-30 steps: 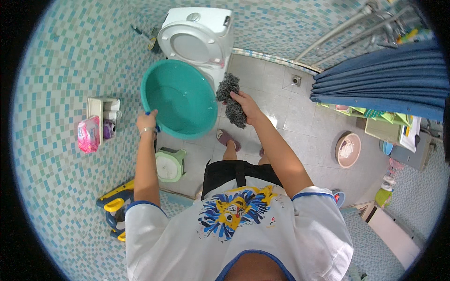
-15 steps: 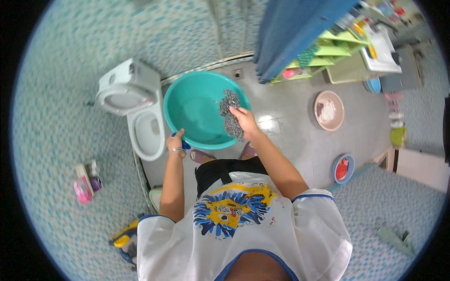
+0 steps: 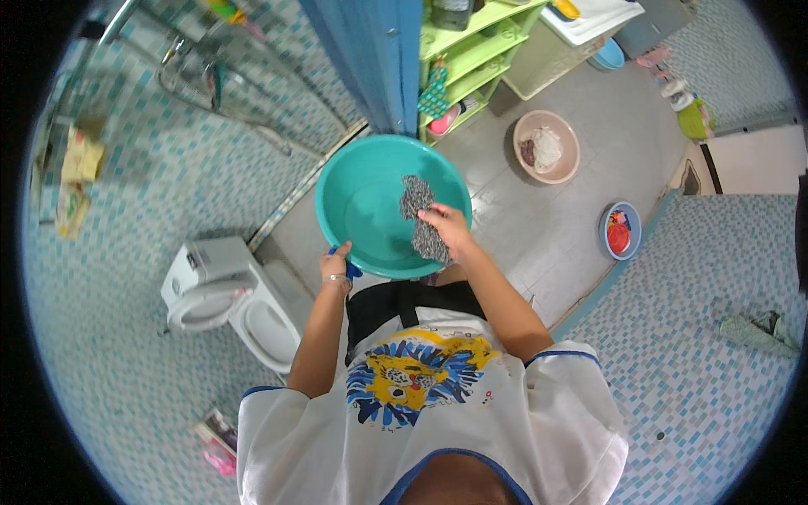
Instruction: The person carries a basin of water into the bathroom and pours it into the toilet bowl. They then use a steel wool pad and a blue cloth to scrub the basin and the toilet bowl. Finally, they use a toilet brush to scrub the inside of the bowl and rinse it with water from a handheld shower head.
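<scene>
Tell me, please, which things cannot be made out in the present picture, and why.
Head view: some fingers of the left hand, hidden by the turquoise basin.
Head view: most fingers of the right hand, hidden by the grey fluffy thing.
Head view: the full shape of the blue thing, covered by left hand and basin.
Head view: the curtain's top, cut off by the upper edge.
Head view: the pink packet's print, too small and blurred.

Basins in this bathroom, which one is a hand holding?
The largest, the teal basin: the left hand holds it by the rim. The others, like the smaller pink basin, stand apart, unheld.
</scene>
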The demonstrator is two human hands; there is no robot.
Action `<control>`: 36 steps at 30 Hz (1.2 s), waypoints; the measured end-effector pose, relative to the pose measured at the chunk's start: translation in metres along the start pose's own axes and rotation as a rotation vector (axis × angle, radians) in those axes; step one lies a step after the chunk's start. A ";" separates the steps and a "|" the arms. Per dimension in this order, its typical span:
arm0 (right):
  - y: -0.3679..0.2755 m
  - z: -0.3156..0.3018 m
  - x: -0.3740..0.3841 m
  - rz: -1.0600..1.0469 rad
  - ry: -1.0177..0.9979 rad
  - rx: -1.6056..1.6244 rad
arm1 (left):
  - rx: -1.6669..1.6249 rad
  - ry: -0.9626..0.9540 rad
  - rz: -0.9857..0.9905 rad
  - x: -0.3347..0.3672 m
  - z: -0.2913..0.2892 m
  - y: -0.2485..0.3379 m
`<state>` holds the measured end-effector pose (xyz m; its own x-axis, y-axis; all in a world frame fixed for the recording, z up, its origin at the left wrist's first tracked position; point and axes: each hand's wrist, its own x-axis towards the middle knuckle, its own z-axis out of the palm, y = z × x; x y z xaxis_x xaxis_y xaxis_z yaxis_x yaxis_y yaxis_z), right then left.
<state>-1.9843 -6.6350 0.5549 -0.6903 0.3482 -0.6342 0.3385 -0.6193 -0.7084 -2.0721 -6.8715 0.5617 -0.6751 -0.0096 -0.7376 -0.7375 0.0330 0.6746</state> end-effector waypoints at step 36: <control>-0.122 -0.211 0.244 0.220 0.258 0.167 | -0.096 0.383 -0.276 0.061 0.256 -0.088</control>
<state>-2.0589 -6.3258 0.4214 -0.4216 0.3464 -0.8380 0.3373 -0.7980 -0.4995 -2.0439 -6.6189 0.4493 -0.3985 -0.3735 -0.8377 -0.8763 -0.1146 0.4679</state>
